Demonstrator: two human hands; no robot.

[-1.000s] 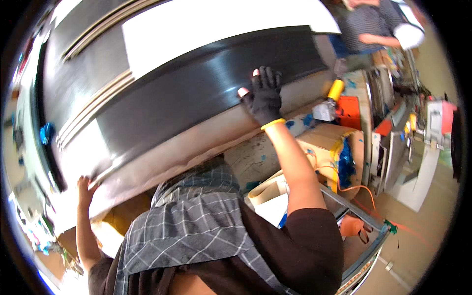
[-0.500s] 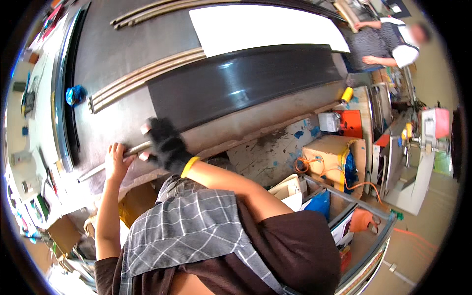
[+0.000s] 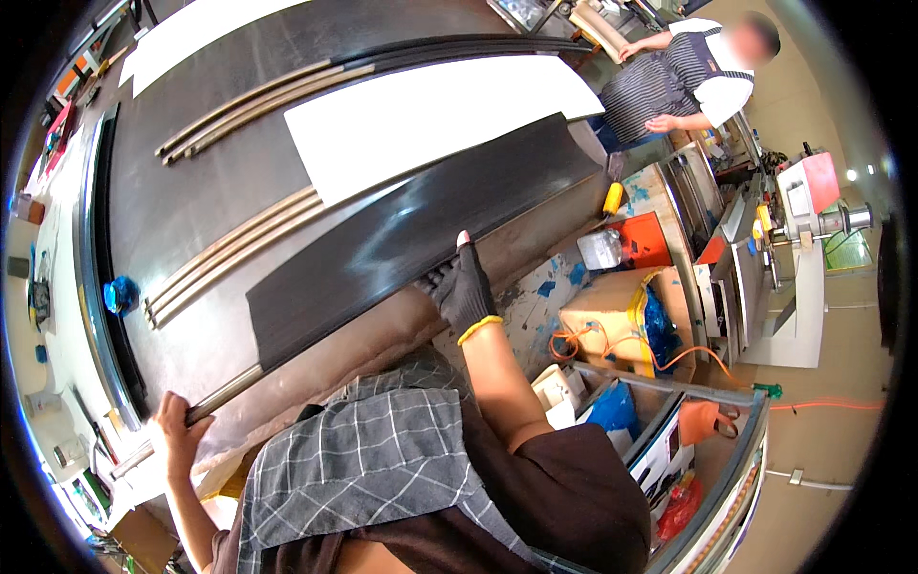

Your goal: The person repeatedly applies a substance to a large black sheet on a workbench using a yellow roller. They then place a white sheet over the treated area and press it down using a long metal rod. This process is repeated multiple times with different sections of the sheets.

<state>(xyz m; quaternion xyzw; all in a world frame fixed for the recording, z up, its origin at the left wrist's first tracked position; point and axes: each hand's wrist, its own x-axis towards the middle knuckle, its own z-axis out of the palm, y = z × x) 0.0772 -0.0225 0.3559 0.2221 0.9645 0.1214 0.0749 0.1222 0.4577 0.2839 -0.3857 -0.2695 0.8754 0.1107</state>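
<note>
A glossy black sheet [image 3: 411, 230] lies slantwise across the dark tabletop, with a thin metal rod [image 3: 229, 390] along its near edge, sticking out at the left. Bare fingers of my left hand [image 3: 175, 432] are wrapped round that projecting end. My right hand [image 3: 463, 292], in a black glove with a yellow cuff and bare thumb tip, rests on the near edge of the sheet. Its thumb is stretched out and apart from the fingers, which lie dark against the sheet and show only partly. Behind the black sheet is a white sheet [image 3: 430, 115].
Several more rods [image 3: 234, 253] lie on the table [image 3: 220, 182]. A blue crumpled bundle [image 3: 120, 295] sits by the left rail. Right of me are a yellow-handled tool [image 3: 613, 199], cardboard box [image 3: 602, 311] and sectioned cart [image 3: 732, 469]. A co-worker [image 3: 688, 86] stands far right.
My right hand has moved right along the sheet's near edge, away from my left hand. My left hand has shifted left and nearer with the rod. The black sheet now reaches over the rod.
</note>
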